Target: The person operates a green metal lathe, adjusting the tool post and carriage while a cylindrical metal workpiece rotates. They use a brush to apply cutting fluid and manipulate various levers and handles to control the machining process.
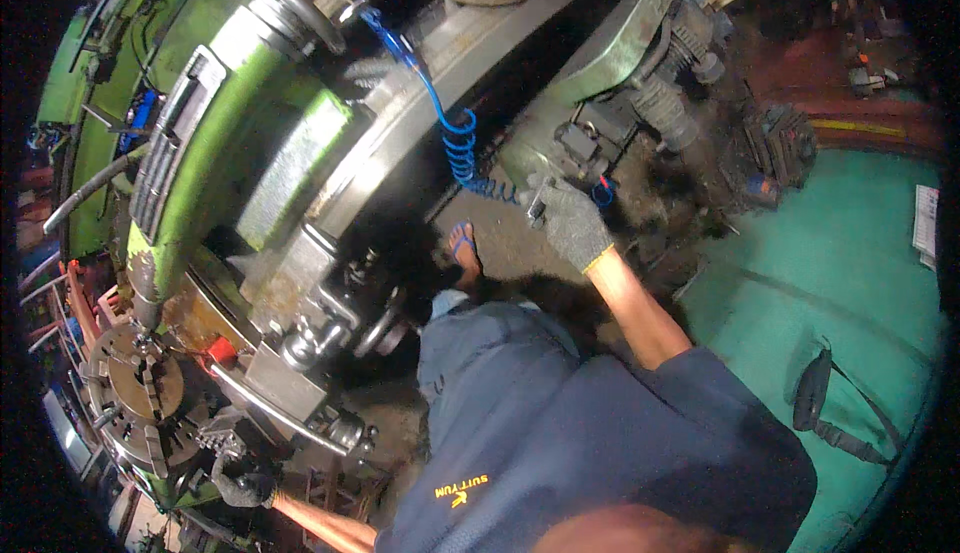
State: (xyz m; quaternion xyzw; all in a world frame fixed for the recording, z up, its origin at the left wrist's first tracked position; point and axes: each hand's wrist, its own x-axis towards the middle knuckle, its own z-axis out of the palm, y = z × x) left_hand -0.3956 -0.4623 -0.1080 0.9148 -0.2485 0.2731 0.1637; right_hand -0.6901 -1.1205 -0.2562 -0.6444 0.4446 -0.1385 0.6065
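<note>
My right hand [572,225], in a grey knit glove with a yellow cuff, is closed round a small shiny metal part [537,203]. The glove hides most of that part, so its kind cannot be told. A blue coiled air hose [460,153] runs to just beside these fingers from a blue air gun [385,41] at the upper left. Far to the lower left, my left hand [243,487], gloved in dark grey, is curled below a dark metal block [224,437]. What its fingers hold is hidden. Just beyond it is a round lathe chuck [145,383] with jaws.
A large green machine [215,143] with a handwheel [295,8] and steel bed rails [400,133] fills the left. Levers and a bright bar [275,408] jut toward me. Greasy machine parts [670,103] lie upper right. A green surface [830,273] bears a black strap [830,413].
</note>
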